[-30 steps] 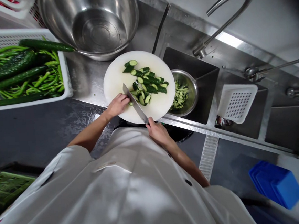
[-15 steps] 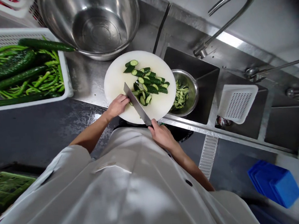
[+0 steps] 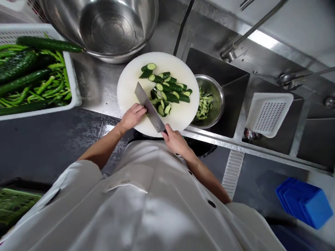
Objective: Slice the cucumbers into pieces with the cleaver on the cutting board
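My right hand (image 3: pixel 175 140) is wrapped round the handle of a cleaver (image 3: pixel 151 110), whose broad blade slants across a round white cutting board (image 3: pixel 127 78). Left of the blade, my left hand (image 3: pixel 134 115) has its fingers curled together on a cucumber piece, mostly hidden, with a little green showing at the fingertips. Cut cucumber pieces (image 3: pixel 170 92) lie on the board to the right of the blade, several with pale cut faces turned up. Smaller slices (image 3: pixel 164 108) rest right beside the cleaver.
A steel bowl (image 3: pixel 220 109) of pale green cucumber scraps (image 3: pixel 205 104) stands by the board in the sink (image 3: pixel 234 93). Behind is a large steel basin (image 3: pixel 148 30). A white basket (image 3: pixel 73 86) at left holds whole cucumbers and green chillies. A tap (image 3: pixel 252 30) arches over the sink.
The cleaver blade has shifted slightly left and tilted, showing more of its flat face. My right hand moved a little up and left with it. The whole view has shifted slightly.
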`<state>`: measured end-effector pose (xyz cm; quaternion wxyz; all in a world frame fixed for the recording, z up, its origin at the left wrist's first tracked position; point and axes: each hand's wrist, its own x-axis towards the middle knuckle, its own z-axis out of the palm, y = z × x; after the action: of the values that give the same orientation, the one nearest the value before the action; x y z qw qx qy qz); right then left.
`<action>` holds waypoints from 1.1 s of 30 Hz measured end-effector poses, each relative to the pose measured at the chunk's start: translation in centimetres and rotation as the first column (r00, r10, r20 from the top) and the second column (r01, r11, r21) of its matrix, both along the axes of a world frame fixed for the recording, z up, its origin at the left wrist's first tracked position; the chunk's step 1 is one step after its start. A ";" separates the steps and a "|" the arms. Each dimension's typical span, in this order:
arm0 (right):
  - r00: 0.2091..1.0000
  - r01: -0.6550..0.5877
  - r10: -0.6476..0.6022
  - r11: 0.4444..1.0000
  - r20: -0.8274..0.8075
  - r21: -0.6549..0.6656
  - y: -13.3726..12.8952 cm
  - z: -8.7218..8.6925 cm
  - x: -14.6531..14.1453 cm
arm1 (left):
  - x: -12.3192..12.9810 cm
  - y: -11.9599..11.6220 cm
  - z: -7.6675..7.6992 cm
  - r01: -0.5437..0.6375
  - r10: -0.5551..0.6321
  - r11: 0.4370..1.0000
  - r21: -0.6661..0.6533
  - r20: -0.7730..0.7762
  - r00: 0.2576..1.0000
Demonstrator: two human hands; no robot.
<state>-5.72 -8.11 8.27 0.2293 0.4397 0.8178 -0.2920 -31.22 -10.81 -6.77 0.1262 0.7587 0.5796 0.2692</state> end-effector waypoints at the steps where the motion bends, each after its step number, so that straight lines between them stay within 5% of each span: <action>1: 1.000 0.013 -0.013 1.000 -0.014 0.005 0.1 0.1 0.4 | 0.0 -0.1 0.1 0.001 -0.001 1.000 -0.001 0.016 1.000; 5: 0.991 0.050 -0.046 0.998 -0.129 0.031 0.4 1.4 5.1 | -1.7 1.1 0.8 -0.178 0.178 0.984 -0.004 0.118 0.977; 9: 0.976 -0.069 0.067 0.998 -0.207 -0.005 0.7 1.2 9.8 | -5.3 6.9 1.8 -0.386 0.387 0.922 -0.035 0.127 0.913; 14: 0.973 -0.164 0.164 0.986 -0.164 0.013 1.2 -1.6 9.0 | -7.3 16.4 2.4 -0.156 0.153 0.973 -0.171 -0.036 0.988; 17: 0.989 -0.052 0.062 0.995 -0.131 0.080 1.6 -2.6 7.1 | -7.9 18.1 2.6 -0.090 0.079 0.976 -0.196 -0.063 0.995; 23: 0.994 0.104 -0.098 0.986 -0.048 0.133 2.3 -2.5 5.8 | -6.9 11.1 2.9 -0.296 0.314 0.939 -0.176 0.084 0.946; 26: 0.997 0.074 -0.070 0.991 -0.033 0.112 1.9 -1.9 5.5 | -2.9 6.7 2.4 -0.424 0.522 0.847 -0.320 0.348 0.779; 29: 0.999 0.032 -0.032 0.995 -0.004 0.094 1.3 -1.0 5.0 | 1.5 3.7 1.7 -0.405 0.604 0.788 -0.463 0.455 0.655; 33: 1.000 -0.023 0.022 0.999 0.023 0.041 0.7 0.0 4.4 | 3.2 1.3 1.5 -0.533 0.609 0.790 -0.303 0.282 0.741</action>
<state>-1.28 -7.39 8.23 0.2324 0.4386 0.8259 -0.2674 -28.04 -9.46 -5.28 0.2192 0.4624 0.7751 0.3706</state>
